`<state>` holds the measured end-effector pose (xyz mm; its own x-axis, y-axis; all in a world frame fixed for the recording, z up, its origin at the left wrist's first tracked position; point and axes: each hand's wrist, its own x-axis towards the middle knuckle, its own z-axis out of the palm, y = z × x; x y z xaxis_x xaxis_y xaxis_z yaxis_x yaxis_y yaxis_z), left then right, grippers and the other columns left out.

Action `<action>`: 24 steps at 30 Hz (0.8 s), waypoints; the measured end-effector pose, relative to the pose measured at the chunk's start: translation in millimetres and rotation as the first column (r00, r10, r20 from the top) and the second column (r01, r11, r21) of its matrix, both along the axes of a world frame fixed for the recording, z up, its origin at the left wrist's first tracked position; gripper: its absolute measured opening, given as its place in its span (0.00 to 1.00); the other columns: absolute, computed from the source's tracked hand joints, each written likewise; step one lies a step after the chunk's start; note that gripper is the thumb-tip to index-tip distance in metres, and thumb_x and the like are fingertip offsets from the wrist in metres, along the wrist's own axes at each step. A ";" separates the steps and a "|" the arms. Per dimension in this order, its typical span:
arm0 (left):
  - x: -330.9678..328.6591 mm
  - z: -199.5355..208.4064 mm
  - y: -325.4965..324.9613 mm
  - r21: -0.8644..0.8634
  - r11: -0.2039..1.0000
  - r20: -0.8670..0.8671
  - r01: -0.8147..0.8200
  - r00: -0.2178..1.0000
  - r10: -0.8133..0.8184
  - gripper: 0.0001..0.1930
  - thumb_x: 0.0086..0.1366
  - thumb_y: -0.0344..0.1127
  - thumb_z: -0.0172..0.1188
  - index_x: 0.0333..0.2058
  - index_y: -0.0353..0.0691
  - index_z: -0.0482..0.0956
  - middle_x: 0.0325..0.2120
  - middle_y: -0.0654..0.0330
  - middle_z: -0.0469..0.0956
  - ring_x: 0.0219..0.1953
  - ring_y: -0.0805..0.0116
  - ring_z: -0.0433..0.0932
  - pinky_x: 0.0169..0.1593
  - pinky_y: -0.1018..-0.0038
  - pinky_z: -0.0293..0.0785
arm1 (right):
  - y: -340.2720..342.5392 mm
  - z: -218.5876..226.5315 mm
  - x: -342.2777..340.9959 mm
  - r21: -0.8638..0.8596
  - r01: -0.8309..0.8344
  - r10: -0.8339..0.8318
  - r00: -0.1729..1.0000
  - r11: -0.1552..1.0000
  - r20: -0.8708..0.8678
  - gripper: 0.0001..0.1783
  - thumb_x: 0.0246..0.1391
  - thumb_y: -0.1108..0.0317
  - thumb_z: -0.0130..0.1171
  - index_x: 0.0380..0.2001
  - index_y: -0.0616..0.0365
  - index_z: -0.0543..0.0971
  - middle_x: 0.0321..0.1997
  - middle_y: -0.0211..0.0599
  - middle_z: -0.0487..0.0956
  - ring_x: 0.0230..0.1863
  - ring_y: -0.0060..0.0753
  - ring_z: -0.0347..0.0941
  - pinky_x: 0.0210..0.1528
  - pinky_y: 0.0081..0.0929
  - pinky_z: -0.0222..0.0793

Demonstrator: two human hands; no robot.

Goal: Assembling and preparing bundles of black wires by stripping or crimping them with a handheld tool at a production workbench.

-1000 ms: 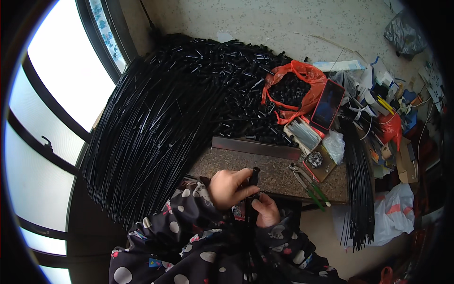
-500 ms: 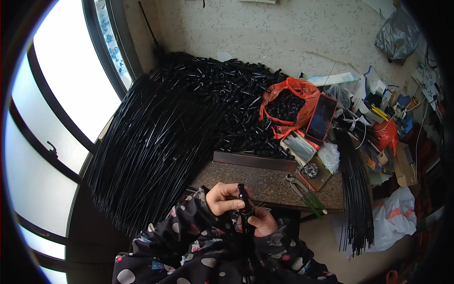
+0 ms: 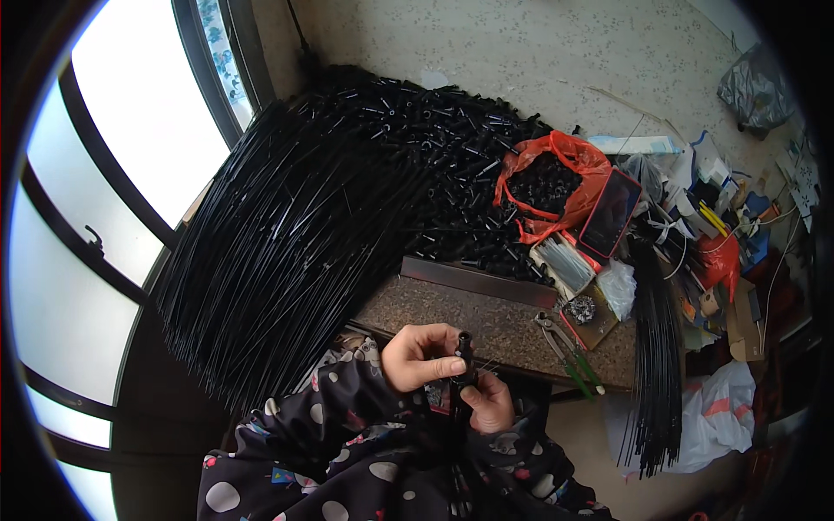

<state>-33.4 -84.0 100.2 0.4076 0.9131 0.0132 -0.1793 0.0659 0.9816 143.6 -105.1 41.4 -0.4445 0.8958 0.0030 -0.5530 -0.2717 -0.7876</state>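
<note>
Two bare hands meet before the near edge of a brown speckled tabletop (image 3: 469, 313): the left hand (image 3: 419, 358) pinches a black tubular piece (image 3: 465, 342) near its top, and the right hand (image 3: 491, 404) grips just below. Beyond, to the right, lie green-handled pincers (image 3: 574, 353). Farther, a dark bar (image 3: 478, 280) fronts a heap of small black tubes (image 3: 426, 130), with long black rods (image 3: 278, 252) to the left and a red plastic bag (image 3: 591, 169) to the right.

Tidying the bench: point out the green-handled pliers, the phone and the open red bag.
Green-handled pliers (image 3: 585, 364), head view: on one green handle.
Phone (image 3: 611, 213), head view: on its screen.
Open red bag (image 3: 592, 177), head view: on its right wall.
</note>
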 end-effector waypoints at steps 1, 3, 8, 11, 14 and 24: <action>2.7 -1.7 -1.5 0.088 0.996 0.001 0.003 1.000 -0.003 0.13 0.56 0.30 0.59 0.39 0.31 0.71 0.30 0.60 0.76 0.35 0.73 0.73 0.43 0.76 0.68 | 1.1 -1.2 0.3 0.012 0.025 -0.025 1.000 1.000 0.014 0.12 0.47 0.67 0.61 0.33 0.61 0.73 0.31 0.36 0.77 0.32 0.27 0.72 0.40 0.25 0.68; 9.4 -0.7 -5.9 0.263 0.965 -0.001 -0.007 1.000 0.007 0.15 0.53 0.31 0.62 0.38 0.32 0.72 0.30 0.61 0.75 0.35 0.71 0.73 0.45 0.73 0.67 | 2.3 -2.8 3.3 0.000 0.048 -0.048 0.998 0.999 0.027 0.13 0.46 0.66 0.62 0.33 0.61 0.73 0.32 0.35 0.77 0.33 0.27 0.72 0.40 0.25 0.68; 19.3 1.9 -12.6 0.541 0.820 -0.248 -0.184 0.898 0.364 0.19 0.48 0.32 0.65 0.40 0.34 0.73 0.30 0.63 0.75 0.37 0.67 0.72 0.50 0.67 0.64 | 2.3 -1.4 2.3 -0.011 0.157 -0.156 0.987 0.988 0.025 0.16 0.45 0.64 0.63 0.34 0.61 0.73 0.34 0.33 0.76 0.35 0.27 0.71 0.40 0.26 0.67; 13.7 -2.2 -7.0 0.636 0.766 -0.212 -0.097 0.932 0.293 0.18 0.47 0.30 0.65 0.39 0.35 0.73 0.31 0.61 0.76 0.38 0.63 0.73 0.50 0.64 0.64 | 3.1 -1.1 1.6 -0.021 0.164 -0.164 0.986 0.986 0.011 0.16 0.45 0.63 0.63 0.35 0.61 0.73 0.34 0.33 0.76 0.35 0.27 0.71 0.39 0.25 0.67; 19.3 -15.0 -6.2 0.524 0.836 -0.051 -0.161 0.974 0.219 0.15 0.49 0.30 0.64 0.37 0.35 0.74 0.31 0.59 0.76 0.38 0.61 0.74 0.50 0.61 0.63 | 5.4 -2.1 4.0 -0.055 0.167 -0.167 0.986 0.984 -0.004 0.16 0.45 0.64 0.62 0.35 0.62 0.73 0.34 0.34 0.75 0.34 0.28 0.71 0.38 0.25 0.67; 21.5 -19.1 2.6 0.536 0.821 0.073 -0.197 0.980 0.188 0.07 0.51 0.30 0.63 0.29 0.39 0.75 0.32 0.58 0.76 0.42 0.62 0.73 0.57 0.57 0.53 | 10.3 -8.2 11.8 0.080 -0.030 0.038 0.994 0.996 -0.102 0.20 0.49 0.60 0.58 0.42 0.59 0.70 0.26 0.40 0.72 0.29 0.34 0.69 0.33 0.28 0.66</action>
